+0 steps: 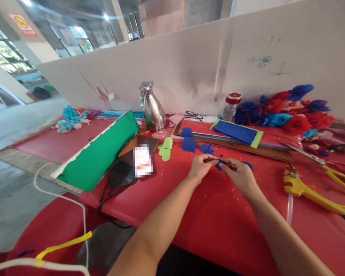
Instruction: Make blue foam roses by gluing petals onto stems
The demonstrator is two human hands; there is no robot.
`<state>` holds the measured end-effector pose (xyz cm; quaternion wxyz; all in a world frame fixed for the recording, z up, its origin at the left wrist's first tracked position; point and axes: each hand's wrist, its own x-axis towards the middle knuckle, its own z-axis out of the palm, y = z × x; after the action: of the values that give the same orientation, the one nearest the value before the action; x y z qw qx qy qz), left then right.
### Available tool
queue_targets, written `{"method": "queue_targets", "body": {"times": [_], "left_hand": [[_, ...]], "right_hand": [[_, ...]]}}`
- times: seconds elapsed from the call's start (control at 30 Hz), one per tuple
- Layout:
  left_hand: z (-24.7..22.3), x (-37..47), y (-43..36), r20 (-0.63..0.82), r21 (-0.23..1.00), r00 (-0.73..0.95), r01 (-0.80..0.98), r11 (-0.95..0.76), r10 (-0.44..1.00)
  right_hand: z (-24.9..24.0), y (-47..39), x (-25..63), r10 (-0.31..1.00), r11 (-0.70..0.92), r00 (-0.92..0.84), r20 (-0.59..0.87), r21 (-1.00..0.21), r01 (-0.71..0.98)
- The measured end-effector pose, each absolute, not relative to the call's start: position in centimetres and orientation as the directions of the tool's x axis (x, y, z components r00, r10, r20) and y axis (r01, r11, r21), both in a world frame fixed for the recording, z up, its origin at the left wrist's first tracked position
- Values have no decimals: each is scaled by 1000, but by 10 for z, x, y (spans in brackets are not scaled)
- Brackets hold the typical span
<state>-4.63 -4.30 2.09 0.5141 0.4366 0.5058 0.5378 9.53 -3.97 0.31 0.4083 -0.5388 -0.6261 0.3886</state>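
Observation:
Over the red tabletop, my left hand (202, 167) and my right hand (238, 174) meet, both pinching a small dark blue paper piece (219, 165) between thumbs and fingertips. My fingers hide part of it. Just beyond them lie cut blue pieces (207, 148) and a stack of rounded blue petal shapes (189, 144). Light green cut pieces (166, 148) rest further left. Another blue scrap (248, 166) shows beside my right hand.
A yellow glue gun (313, 193) and yellow-handled scissors (324, 163) lie at right. Behind stand a metal jug (152, 107), a red-lidded jar (231, 106) and a heap of paper flowers (290, 111). A green board (103, 153) leans at left beside a dark bag (122, 174).

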Motion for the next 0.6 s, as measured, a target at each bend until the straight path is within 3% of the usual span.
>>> {"method": "queue_targets", "body": {"times": [0.6], "left_hand": [[16,-48,-38,-58,990,-164,-138,35,985]], "right_hand": [[1,-37,97,996,87,-55,73,-932,352]]}}
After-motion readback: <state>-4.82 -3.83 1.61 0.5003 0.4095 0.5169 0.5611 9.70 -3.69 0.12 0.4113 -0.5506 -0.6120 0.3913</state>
